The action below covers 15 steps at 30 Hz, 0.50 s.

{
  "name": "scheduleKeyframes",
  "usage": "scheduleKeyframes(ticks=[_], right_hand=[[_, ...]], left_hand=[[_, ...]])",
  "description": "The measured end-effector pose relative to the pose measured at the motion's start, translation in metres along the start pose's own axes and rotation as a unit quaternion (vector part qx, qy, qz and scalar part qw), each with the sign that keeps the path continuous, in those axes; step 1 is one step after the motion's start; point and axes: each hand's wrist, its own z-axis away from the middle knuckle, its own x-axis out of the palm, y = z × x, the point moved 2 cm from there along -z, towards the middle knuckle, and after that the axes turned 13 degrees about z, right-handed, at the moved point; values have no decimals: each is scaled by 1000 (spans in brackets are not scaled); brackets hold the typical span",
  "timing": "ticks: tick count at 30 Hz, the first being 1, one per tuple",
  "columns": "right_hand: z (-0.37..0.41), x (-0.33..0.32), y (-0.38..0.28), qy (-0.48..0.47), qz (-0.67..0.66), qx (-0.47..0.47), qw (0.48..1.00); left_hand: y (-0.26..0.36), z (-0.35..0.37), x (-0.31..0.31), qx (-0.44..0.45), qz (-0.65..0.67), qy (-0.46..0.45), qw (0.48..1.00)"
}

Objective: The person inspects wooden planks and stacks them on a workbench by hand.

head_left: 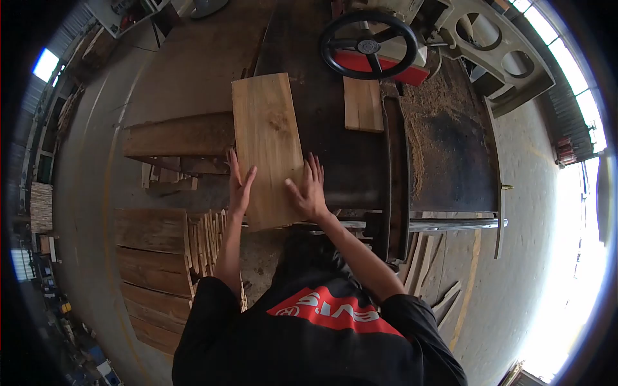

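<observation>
A light wooden board (268,138) lies lengthwise on the dark machine table (335,154), its near end over the table's front edge. My left hand (239,182) rests flat against the board's left edge near that end, fingers spread. My right hand (309,190) presses flat on the board's near right corner, fingers apart. Neither hand is closed around anything. A shorter wooden piece (363,104) lies farther back on the table, below a black handwheel (369,45).
Sawdust (428,109) covers the table's right part beside a long dark fence (394,174). A rough plank (180,136) sticks out to the left. Stacked boards (158,270) and thin strips (209,238) stand on the floor at left. Offcuts (444,302) lie at lower right.
</observation>
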Motion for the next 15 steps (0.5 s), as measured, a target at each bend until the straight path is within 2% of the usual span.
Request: scheduleKeyframes(ticks=[2, 3, 5, 7, 8, 10, 11, 12, 13, 14, 15], right_hand=[[-1, 0, 9, -20, -210, 53, 976], [0, -11, 6, -32, -320, 75, 944], [5, -37, 3, -61, -411, 107, 903], [13, -53, -3, -85, -481, 130, 863], [24, -50, -6, -92, -427, 111, 893], [53, -38, -4, -101, -316, 75, 941], [69, -37, -3, -143, -294, 27, 945], [85, -48, -7, -180, -305, 47, 934], [98, -66, -11, -230, -473, 162, 835], [112, -83, -10, -263, -617, 267, 692], [130, -81, 13, -167, -567, 192, 784]], left_hand=[[17, 5, 12, 3, 58, 38, 998], [27, 3, 17, -24, 104, 59, 993], [55, 10, 27, -90, 196, 105, 971], [92, 21, 48, -194, 238, 35, 951], [106, 28, 60, -244, 258, 1, 935], [120, 45, 86, -198, 163, -5, 966], [128, 57, 108, -166, 118, 5, 979], [137, 71, 126, -134, 73, 13, 988], [119, 75, 133, -127, 75, -41, 988], [100, 78, 140, -119, 79, -95, 985], [102, 83, 143, -179, 114, -93, 973]])
